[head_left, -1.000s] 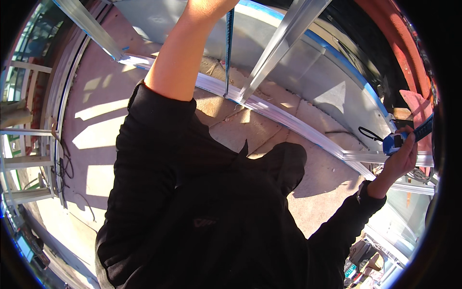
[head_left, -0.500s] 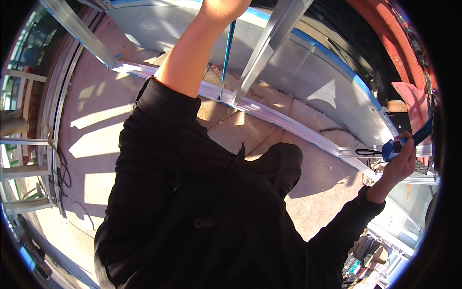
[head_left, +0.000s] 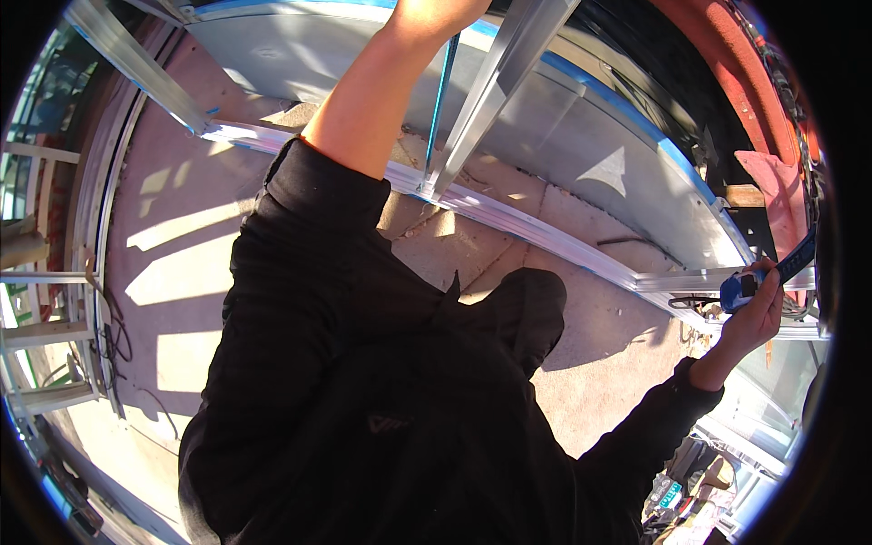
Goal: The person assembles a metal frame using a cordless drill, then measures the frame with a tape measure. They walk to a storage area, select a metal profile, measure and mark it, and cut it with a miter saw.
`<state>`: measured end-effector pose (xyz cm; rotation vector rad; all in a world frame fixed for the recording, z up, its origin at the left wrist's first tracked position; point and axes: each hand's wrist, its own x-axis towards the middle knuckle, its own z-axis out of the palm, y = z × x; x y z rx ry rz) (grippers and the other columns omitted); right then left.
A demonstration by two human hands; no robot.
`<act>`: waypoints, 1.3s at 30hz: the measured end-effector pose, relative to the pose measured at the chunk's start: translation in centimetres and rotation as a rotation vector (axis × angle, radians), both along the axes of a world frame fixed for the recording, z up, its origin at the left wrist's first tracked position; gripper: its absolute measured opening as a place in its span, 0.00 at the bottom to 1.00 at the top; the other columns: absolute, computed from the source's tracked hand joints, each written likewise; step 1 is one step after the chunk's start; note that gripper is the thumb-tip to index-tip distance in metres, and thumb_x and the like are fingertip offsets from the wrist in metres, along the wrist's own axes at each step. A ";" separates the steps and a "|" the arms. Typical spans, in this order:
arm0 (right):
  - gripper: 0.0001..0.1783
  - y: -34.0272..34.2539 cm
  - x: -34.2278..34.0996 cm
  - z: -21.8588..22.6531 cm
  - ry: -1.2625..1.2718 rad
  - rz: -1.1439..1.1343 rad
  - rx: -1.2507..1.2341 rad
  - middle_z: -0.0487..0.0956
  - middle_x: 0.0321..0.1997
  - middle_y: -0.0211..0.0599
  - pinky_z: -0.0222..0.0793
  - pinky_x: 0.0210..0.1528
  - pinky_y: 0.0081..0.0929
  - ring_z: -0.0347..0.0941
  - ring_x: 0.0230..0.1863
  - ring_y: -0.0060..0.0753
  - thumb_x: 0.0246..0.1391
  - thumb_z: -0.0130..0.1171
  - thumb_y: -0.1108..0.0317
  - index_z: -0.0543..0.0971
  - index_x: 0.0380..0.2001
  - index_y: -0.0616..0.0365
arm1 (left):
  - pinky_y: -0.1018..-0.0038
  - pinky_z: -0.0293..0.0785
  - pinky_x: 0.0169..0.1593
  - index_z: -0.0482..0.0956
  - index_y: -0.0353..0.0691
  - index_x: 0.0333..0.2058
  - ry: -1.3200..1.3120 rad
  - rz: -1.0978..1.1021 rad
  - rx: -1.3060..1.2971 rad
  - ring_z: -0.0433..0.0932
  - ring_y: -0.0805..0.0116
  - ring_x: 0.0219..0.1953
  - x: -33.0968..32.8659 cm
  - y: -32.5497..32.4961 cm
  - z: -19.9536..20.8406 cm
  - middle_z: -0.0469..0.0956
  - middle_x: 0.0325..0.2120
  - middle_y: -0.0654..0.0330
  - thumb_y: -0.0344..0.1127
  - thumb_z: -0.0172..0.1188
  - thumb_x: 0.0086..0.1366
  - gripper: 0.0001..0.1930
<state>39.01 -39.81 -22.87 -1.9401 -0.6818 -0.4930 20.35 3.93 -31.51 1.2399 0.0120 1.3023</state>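
My left hand (head_left: 442,11) reaches up to the top edge of the view, where its fingers are cut off. Just below it, a narrow blue strip (head_left: 440,109), like a tape blade, runs down beside an upright aluminium post (head_left: 495,91) to the metal floor track (head_left: 536,225). Far to the right, my right hand (head_left: 756,309) is closed around a blue tape measure (head_left: 738,291) with a black wrist loop. From its case a dark blue blade (head_left: 797,258) extends up and out past the rim of the view.
A curved grey panel (head_left: 354,77) edged with blue tape stands beyond the track. Another metal post (head_left: 136,68) slants at upper left. Red and pink material (head_left: 777,182) lies at right. Cables (head_left: 113,331) trail on the left, and assorted items (head_left: 686,486) are piled at lower right.
My left hand has shifted slightly right, and the blue strip leans a little more. My right hand keeps its grip on the tape measure; the view has moved slightly.
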 end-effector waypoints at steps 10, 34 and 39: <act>0.16 -0.1 0.0 0.1 0.035 0.020 -0.011 0.77 0.31 0.28 0.67 0.32 0.16 0.72 0.30 0.17 0.69 0.50 0.61 0.80 0.41 0.62 | 0.83 0.57 0.21 0.81 0.35 0.37 0.077 -0.001 0.055 0.63 0.84 0.19 0.6 -0.9 -0.1 0.69 0.17 0.69 0.48 0.50 0.75 0.21; 0.13 -2.5 -2.6 -0.2 -0.171 -0.160 -0.089 0.74 0.27 0.37 0.64 0.31 0.26 0.70 0.29 0.29 0.65 0.48 0.70 0.78 0.33 0.70 | 0.83 0.61 0.31 0.80 0.33 0.35 0.059 0.123 0.107 0.64 0.82 0.27 1.5 -2.1 -1.1 0.70 0.25 0.69 0.42 0.53 0.75 0.17; 0.13 -2.9 -2.5 -0.8 -0.140 -0.155 -0.036 0.74 0.26 0.38 0.63 0.31 0.26 0.69 0.28 0.30 0.65 0.47 0.71 0.77 0.31 0.70 | 0.82 0.62 0.32 0.81 0.32 0.37 0.074 0.112 0.110 0.64 0.82 0.27 1.2 -2.3 -1.1 0.70 0.24 0.69 0.42 0.53 0.75 0.17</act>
